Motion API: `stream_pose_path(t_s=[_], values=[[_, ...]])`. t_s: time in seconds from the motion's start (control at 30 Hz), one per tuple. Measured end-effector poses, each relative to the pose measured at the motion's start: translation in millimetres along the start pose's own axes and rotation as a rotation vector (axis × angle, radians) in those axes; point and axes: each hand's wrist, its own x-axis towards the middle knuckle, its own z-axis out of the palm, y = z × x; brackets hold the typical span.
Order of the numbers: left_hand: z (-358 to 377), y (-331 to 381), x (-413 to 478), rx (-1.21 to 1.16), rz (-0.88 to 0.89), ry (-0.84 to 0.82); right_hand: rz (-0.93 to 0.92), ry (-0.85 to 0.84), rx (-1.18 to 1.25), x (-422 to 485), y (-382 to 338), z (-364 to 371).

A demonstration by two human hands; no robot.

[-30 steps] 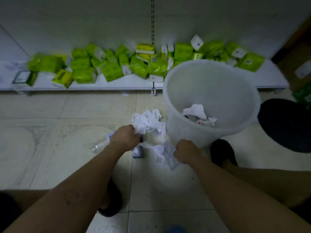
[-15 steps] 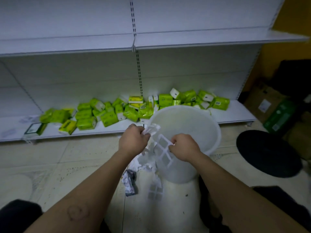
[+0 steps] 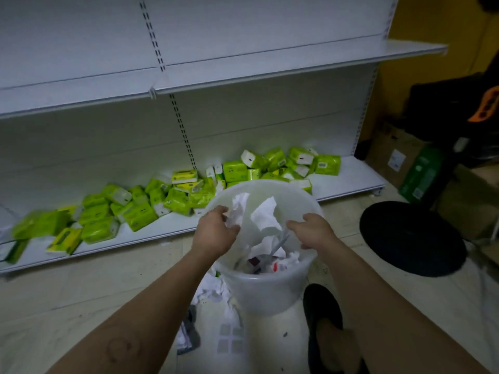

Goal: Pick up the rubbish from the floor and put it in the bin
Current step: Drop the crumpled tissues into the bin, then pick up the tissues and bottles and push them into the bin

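White shelving [image 3: 243,125] stood behind, green tissue packs [image 3: 140,211] scattered on lowest shelf, labels too small to read. Your left hand [image 3: 216,233] and right hand [image 3: 313,230] hung over white bin [image 3: 272,290], fingers spread, crumpled paper [image 3: 266,214] loose between them. More rubbish on floor [image 3: 213,292] lay left of bin. Black round object [image 3: 413,238] at right.

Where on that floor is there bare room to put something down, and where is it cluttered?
Bare tiles lie left of the arms, between the bottom shelf and the camera. Another clear strip runs between the bin and the black round thing. Crowded: paper scraps at the bin's left foot, and green packs along the shelf.
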Motion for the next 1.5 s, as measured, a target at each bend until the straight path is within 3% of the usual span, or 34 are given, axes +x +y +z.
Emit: stream_pose_path(t_s=[0.1,0.23,0.53,0.6,0.7,0.8,1.03,1.23,1.5], values=[[23,2,7,0.052,0.009,-0.144,-0.089,-0.024,-0.201,7,1,-4],[31,-13,-1,0.117,0.043,-0.210,-0.189,-0.079,-0.241,-2,-1,4],[-6,-84,-60,0.124,0.039,-0.179,-0.417,-0.271,-0.331,-75,9,82],[-9,-108,-76,0.123,0.010,-0.230,-0.438,-0.377,-0.458,-87,24,103],[-6,-144,-95,0.110,-0.085,-0.308,-0.465,-0.522,-0.852,-94,52,129],[1,-177,-108,0.128,-0.181,-0.385,-0.369,-0.627,-1.034,-90,74,145],[29,-248,-112,0.177,-0.341,-0.526,-0.057,-0.764,-0.912,-74,126,185],[75,-302,-101,0.202,-0.410,-0.591,-0.048,-0.810,-0.935,-53,163,248],[152,-352,-64,0.213,-0.375,-0.542,-0.001,-0.768,-0.992,-13,217,320]])
